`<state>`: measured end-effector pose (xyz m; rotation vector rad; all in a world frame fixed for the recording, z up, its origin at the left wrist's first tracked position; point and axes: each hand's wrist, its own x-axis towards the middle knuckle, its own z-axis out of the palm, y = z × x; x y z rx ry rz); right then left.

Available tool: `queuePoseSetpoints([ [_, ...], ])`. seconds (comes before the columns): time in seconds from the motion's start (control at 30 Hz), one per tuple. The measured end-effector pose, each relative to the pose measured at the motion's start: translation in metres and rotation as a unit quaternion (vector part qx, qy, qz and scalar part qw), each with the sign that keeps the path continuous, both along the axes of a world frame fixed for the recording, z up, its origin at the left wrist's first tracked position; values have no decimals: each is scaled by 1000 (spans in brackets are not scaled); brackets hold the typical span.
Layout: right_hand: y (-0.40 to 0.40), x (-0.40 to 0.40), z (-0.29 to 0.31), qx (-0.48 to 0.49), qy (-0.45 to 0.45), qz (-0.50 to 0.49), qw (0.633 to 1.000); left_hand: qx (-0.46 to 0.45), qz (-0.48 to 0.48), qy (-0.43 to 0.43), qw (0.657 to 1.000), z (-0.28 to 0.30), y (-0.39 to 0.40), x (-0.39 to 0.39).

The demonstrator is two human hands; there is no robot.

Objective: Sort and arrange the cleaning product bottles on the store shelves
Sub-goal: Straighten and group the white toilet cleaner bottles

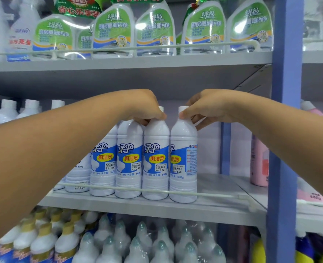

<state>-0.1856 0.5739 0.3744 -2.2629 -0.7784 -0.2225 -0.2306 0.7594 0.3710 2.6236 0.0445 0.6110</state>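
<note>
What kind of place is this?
Most likely a shop aisle: tiered metal shelves with guard rails, rows of identical white cleaner bottles carrying 3.50 price stickers, and shrink-wrapped multipacks below.

white bottles [156, 160], blue-yellow labels [156, 158]

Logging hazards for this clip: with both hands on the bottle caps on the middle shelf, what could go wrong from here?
1. The left hand and right hand grip only the caps, so a tall bottle could tip against its neighbours.
2. The rightmost bottle stands at the row's end beside open shelf; a push could topple it sideways.
3. Its label faces partly sideways; turning it by the cap might loosen the cap rather than turn the bottle.
</note>
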Motion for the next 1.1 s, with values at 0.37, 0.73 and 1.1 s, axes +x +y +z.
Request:
queuePoseSetpoints([
  [0.37, 2, 1, 1, 12, 1, 10, 1000, -4, -1, 7, 1000, 1, 2, 0],
  [0.73, 3, 8, -7, 39, -3, 14, 999, 40, 29, -8, 999, -1, 3, 3],
  [1.1, 7, 13, -19, 67, -30, -21, 997, 64, 41, -15, 997, -3, 5, 5],
])
